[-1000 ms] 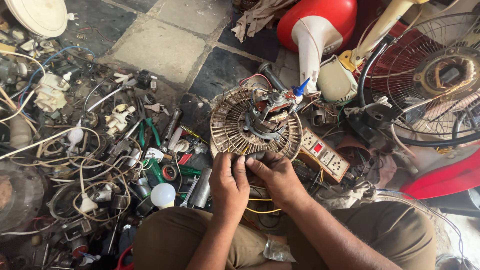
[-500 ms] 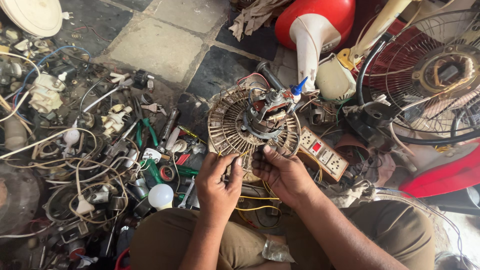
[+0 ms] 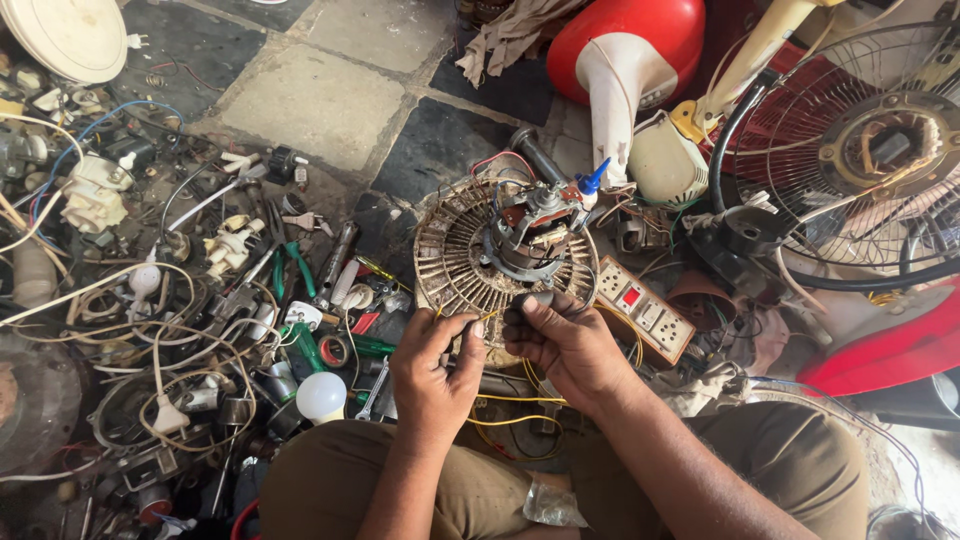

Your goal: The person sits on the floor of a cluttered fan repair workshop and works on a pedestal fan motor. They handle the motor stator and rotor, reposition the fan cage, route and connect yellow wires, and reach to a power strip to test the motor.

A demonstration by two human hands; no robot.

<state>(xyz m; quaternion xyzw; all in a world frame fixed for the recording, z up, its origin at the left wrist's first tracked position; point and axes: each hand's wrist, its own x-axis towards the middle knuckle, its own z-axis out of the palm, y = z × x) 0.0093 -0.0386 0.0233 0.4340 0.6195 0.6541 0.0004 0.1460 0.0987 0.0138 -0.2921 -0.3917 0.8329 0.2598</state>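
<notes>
On the stone floor (image 3: 310, 100), just ahead of the seated person's knees: one round fan guard with motor (image 3: 505, 250), dirty cream ribs, motor block with red and blue leads in the middle, lying tilted. Left hand (image 3: 432, 372): fingers curled at the guard's near rim, thumb and forefinger pinching what looks like a thin yellow wire (image 3: 500, 400); the grip itself is partly hidden. Right hand (image 3: 565, 340): fingers bent, blackened tips pressed on the guard's near edge just below the motor; whether anything is held cannot be told. Just right of the guard, touching it: one cream power strip (image 3: 645, 310) with a red switch. Left of the hands: white bulb (image 3: 321, 396), green-handled pliers (image 3: 290, 265), and a heap of tangled cables and plugs (image 3: 130, 300). Upper right: wire fan cage (image 3: 860, 150) with its motor, and a red and white fan base (image 3: 620, 60). Top left corner: one cream round cover (image 3: 65, 35).
</notes>
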